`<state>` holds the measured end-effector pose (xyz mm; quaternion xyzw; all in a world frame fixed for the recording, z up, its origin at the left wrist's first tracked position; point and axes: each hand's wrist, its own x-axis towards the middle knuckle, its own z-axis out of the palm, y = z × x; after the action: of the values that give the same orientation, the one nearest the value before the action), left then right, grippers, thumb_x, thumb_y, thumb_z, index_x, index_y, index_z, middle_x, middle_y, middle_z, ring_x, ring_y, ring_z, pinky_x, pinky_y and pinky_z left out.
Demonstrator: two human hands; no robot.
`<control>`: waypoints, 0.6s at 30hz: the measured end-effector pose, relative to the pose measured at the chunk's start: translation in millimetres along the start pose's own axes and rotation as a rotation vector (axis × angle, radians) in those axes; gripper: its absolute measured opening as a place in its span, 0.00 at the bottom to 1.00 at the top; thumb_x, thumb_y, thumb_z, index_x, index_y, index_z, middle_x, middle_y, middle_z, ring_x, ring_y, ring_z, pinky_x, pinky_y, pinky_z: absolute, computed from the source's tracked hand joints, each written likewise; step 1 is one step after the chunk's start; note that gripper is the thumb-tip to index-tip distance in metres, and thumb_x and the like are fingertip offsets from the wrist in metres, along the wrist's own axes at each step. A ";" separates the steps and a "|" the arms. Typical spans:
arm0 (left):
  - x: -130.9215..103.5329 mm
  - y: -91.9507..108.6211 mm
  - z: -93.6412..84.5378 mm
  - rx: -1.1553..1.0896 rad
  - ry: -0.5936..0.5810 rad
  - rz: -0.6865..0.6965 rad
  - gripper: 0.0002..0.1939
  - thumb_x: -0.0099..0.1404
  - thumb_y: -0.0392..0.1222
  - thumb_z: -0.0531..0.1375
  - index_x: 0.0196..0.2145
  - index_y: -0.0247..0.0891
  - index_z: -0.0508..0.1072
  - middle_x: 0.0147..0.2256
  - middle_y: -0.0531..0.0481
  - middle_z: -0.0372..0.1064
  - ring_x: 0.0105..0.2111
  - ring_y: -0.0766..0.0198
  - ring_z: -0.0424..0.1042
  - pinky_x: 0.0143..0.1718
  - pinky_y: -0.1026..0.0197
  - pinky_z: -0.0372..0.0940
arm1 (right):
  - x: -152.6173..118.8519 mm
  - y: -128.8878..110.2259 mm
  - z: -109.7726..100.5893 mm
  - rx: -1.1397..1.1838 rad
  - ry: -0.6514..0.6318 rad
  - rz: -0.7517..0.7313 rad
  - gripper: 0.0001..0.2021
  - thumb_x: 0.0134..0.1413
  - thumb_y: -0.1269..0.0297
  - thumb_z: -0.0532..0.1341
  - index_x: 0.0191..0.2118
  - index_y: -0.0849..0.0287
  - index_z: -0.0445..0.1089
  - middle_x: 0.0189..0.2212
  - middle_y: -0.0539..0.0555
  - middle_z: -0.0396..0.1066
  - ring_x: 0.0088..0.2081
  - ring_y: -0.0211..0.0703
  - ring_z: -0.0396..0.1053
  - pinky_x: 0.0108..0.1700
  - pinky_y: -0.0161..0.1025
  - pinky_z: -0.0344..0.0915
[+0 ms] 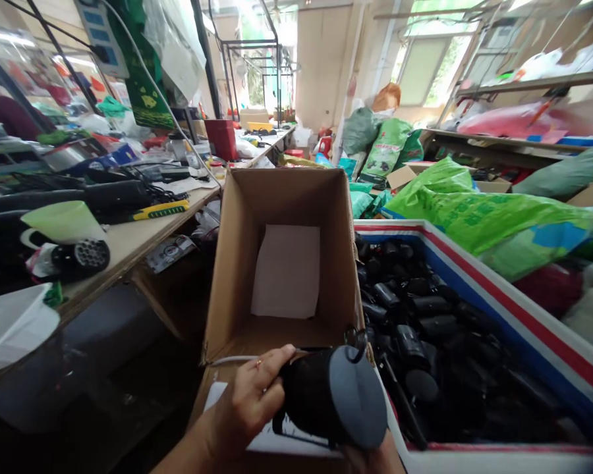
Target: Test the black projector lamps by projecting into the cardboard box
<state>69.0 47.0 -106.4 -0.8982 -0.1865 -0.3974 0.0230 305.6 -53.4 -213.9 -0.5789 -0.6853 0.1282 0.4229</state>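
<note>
A thick black cylindrical device (pixel 309 395) with a flat grey round end (pixel 358 395) is held low over the near edge of an open cardboard box (pixel 217 283). My left hand (pixel 257 395) is closed round its left end, thumb and fingers gripping it. From below, my right hand (pixel 380 455) holds the grey end; most of its fingers are hidden behind the device. A thin black loop (pixel 358 342) stands out at the top. Inside the box, a pale sheet (pixel 287 271) lies on the bottom.
Right of the box stands a white, red and blue tub (pixel 518 309) with many black cylinders (pixel 427 306). At left, a cluttered workbench (pixel 148 227) carries a yellow-handled tool (pixel 162 210) and a pale green cup (pixel 64 219). Green bags (pixel 494 204) lie beyond the tub.
</note>
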 end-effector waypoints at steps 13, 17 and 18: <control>-22.9 28.7 -12.1 -0.245 -0.160 -0.284 0.12 0.58 0.30 0.55 0.38 0.40 0.71 0.50 0.39 0.72 0.44 0.52 0.75 0.39 0.61 0.73 | 24.3 -48.7 -11.2 0.822 0.054 0.520 0.19 0.42 0.50 0.67 0.20 0.57 0.59 0.20 0.47 0.59 0.24 0.36 0.56 0.26 0.34 0.57; -22.7 32.0 -10.8 -0.293 -0.204 -0.307 0.19 0.57 0.30 0.56 0.46 0.42 0.68 0.44 0.43 0.76 0.39 0.56 0.78 0.36 0.62 0.73 | 32.6 -50.4 -9.8 0.885 0.038 0.533 0.22 0.36 0.50 0.70 0.18 0.57 0.58 0.19 0.45 0.58 0.23 0.35 0.55 0.26 0.34 0.56; -22.5 33.7 -10.2 -0.297 -0.199 -0.328 0.21 0.56 0.29 0.55 0.47 0.42 0.68 0.43 0.45 0.77 0.37 0.57 0.78 0.35 0.63 0.73 | 33.7 -51.1 -9.3 0.897 0.046 0.531 0.21 0.36 0.51 0.70 0.18 0.57 0.59 0.20 0.46 0.58 0.24 0.35 0.56 0.26 0.34 0.56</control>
<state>59.9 6.6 -112.1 -0.8842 -0.2707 -0.3284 -0.1925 278.3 -41.1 -159.7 -0.4972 -0.3830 0.4994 0.5973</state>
